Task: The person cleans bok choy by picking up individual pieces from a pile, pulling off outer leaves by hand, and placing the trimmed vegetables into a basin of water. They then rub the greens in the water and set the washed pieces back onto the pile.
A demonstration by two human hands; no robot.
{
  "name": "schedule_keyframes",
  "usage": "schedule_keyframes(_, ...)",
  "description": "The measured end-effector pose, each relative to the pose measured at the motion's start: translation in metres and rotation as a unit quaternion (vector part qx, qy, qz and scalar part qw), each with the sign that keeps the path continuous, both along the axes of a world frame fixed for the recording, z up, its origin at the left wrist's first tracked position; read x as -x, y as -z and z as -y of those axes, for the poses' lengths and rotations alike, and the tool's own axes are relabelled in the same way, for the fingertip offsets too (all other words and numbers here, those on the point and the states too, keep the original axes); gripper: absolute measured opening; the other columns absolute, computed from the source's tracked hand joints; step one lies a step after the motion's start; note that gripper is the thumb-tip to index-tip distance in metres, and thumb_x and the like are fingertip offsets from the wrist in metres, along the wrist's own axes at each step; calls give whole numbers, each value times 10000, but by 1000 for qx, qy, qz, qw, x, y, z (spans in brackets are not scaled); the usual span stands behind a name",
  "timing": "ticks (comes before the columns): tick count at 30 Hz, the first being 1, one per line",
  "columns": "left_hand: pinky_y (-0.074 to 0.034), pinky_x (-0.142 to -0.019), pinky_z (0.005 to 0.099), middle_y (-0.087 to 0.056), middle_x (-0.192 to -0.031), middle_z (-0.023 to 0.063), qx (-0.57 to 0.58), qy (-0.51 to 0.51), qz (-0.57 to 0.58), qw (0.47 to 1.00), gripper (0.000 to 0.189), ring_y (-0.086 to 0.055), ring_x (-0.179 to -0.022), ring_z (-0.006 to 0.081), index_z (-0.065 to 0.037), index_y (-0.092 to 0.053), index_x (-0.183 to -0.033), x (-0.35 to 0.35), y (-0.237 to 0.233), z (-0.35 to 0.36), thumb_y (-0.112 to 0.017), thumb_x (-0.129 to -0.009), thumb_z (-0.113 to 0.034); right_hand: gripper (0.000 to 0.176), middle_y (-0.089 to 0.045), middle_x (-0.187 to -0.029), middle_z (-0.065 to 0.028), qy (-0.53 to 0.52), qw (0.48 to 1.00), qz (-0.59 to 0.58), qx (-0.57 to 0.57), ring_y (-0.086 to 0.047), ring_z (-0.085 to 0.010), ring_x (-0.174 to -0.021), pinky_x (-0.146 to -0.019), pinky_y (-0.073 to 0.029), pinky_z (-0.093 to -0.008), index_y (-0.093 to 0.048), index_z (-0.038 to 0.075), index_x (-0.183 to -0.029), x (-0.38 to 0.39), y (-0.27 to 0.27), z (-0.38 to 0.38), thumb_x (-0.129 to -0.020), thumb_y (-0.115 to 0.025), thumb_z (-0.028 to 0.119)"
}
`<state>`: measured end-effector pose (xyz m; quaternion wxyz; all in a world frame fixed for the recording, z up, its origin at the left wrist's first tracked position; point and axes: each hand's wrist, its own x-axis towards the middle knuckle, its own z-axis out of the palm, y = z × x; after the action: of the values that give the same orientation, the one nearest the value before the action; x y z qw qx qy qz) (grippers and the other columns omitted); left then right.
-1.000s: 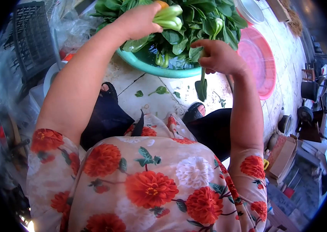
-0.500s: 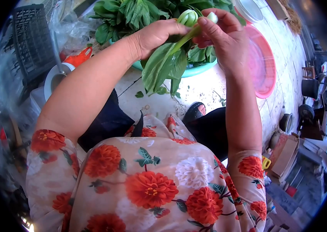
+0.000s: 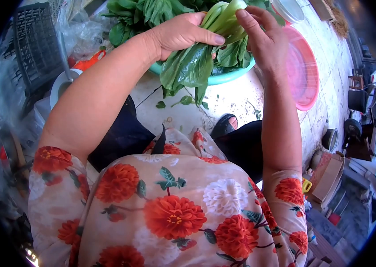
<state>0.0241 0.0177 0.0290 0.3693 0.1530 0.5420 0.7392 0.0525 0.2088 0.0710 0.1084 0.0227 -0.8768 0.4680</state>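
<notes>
My left hand (image 3: 187,34) is wrapped round a head of bok choy (image 3: 230,20), its thumb lying across the stalks. The pale base points up and away, while the wet green leaves hang down toward me. At the base end, my right hand (image 3: 268,42) is closed, thumb and fingers on the outer stalk; part of its grip is hidden. Both hands are over a turquoise basin (image 3: 231,78) with leafy greens in it. Behind my left hand is a heap of more greens (image 3: 150,13).
A pink basin (image 3: 308,66) stands to the right, with a white bucket (image 3: 289,10) beyond it. To the left are a black plastic crate (image 3: 36,49), crumpled clear plastic and an orange-red bag (image 3: 91,60). Loose leaves (image 3: 185,100) lie on the tiled floor (image 3: 150,100).
The single leaf stalk that was angled out between my hands now lies in with the bunch. My left thumb has come across the stalks, and the bok choy's base has swung up into view.
</notes>
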Motion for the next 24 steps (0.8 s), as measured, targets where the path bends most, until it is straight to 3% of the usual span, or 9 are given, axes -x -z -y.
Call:
schedule_keyframes(2,-588,-669,309,-636,-1007,102,-17,12,12,1000,460,-658,-784,157,-12,-504,-1223,2,4,-1,-711,-835,-148,457,-659,-891,-69,-29,998,55,22,-605,-98,-707,-593,-483,-215,-591,16,-1196,5,2,0,-867,-688,318)
schedule_keyframes(4,-591,-673,311,-654,-977,109,-32,62,84,994,404,-671,-773,173,-13,-533,-1193,-1,4,-2,-700,-848,-142,405,-630,-979,-52,-139,952,123,244,-591,-116,-865,-750,-475,-256,-585,-10,-1158,9,11,5,-891,-671,283)
schedule_keyframes(6,-594,-700,324,-664,-954,117,-33,72,85,993,365,-680,-783,186,-6,-554,-1165,-4,4,-3,-693,-856,-141,344,-633,-952,-42,-128,936,149,293,-592,-115,-824,-724,-471,-245,-595,-12,-1125,8,16,7,-895,-659,236)
schedule_keyframes(8,-562,-733,309,-622,-1025,119,16,67,71,995,370,-666,-805,173,-6,-491,-1227,-7,2,-5,-609,-910,-156,290,-635,-942,-42,-131,963,107,212,-595,-121,-824,-736,-474,-244,-602,-8,-1109,11,18,6,-893,-640,183)
schedule_keyframes(13,-533,-809,284,-662,-980,101,41,0,-20,999,537,-653,-889,166,21,-572,-1119,-18,-2,-12,-833,-683,-152,265,-657,-832,-43,-89,992,80,26,-607,-117,-738,-670,-503,-282,-632,12,-1041,8,16,14,-854,-631,199)
schedule_keyframes(18,-528,-768,309,-668,-951,97,161,-148,-133,967,384,-651,-831,176,8,-626,-1031,-27,3,-27,-772,-685,-71,309,-656,-816,-67,-62,986,82,-132,-618,-190,-685,-641,-509,-319,-623,12,-1005,9,13,20,-855,-626,282)
schedule_keyframes(20,-470,-898,310,-635,-1064,100,90,-16,0,996,460,-598,-1021,160,-23,-535,-1217,-15,6,-18,-705,-797,-107,292,-642,-791,-76,-40,992,107,57,-617,-194,-666,-626,-505,-322,-617,32,-992,13,24,16,-841,-638,282)
schedule_keyframes(21,-497,-868,307,-642,-1035,92,76,-9,2,997,406,-619,-969,157,-25,-543,-1211,-12,7,-15,-672,-842,-135,273,-626,-780,-70,-97,950,246,164,-615,-178,-687,-634,-499,-300,-595,44,-994,13,3,14,-852,-638,273)
schedule_keyframes(24,-541,-811,316,-636,-1042,92,17,-8,89,996,400,-639,-904,157,-22,-539,-1210,-4,11,-5,-670,-856,-154,498,-649,-947,-76,-115,940,195,256,-622,-103,-701,-580,-496,-231,-580,-16,-1161,12,13,5,-827,-733,320)
